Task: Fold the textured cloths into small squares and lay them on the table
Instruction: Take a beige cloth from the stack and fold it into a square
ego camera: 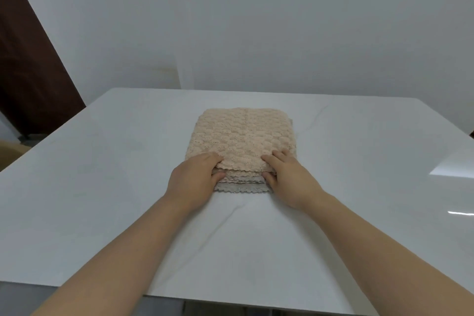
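Left hand (195,174) and right hand (289,177) pinch the near corners of the cloths (243,133), stacked lengthwise pointing away across the table (102,161)

Beige cloth (243,133) is showing a soft, nubbly, matt pile. Grey cloth (241,188) beneath is showing the same. Table (102,161) is reading smooth, glossy, faintly veined white, glaring at 3 o'clock. Door (25,59) at 10 o'clock is looking like dark wood.
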Available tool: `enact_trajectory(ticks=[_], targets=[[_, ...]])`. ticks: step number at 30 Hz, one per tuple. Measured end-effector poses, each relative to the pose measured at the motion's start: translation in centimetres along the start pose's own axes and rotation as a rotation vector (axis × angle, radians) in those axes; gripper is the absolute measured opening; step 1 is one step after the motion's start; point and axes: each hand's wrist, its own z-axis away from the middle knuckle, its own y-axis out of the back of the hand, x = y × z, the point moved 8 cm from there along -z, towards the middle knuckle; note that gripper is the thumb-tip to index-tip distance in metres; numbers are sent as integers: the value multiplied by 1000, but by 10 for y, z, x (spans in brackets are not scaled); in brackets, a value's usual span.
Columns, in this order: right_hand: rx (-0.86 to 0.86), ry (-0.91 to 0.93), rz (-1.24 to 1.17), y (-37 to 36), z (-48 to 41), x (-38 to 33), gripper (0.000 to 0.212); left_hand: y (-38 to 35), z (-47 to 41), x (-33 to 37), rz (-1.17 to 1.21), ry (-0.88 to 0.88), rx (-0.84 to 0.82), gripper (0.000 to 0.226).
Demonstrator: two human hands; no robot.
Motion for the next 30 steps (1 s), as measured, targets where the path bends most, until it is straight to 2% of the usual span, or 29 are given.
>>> enact_trajectory(ticks=[8, 13, 16, 20, 30], targets=[[-119, -13, 58, 6, -18, -6, 52, 7, -13, -11, 44, 8, -75, 39], [-261, 12, 98, 20, -24, -8, 41, 11, -22, -21, 89, 77, -141, 32], [-235, 4, -19, 38, -29, -5, 35, 14, -29, -23, 135, 126, -139, 27], [-166, 18, -28, 54, -34, 5, 22, 18, -40, -22, 99, 144, -139, 19], [-16, 9, -76, 75, -48, 22, 14, 31, -57, -8, 86, 115, -91, 13]])
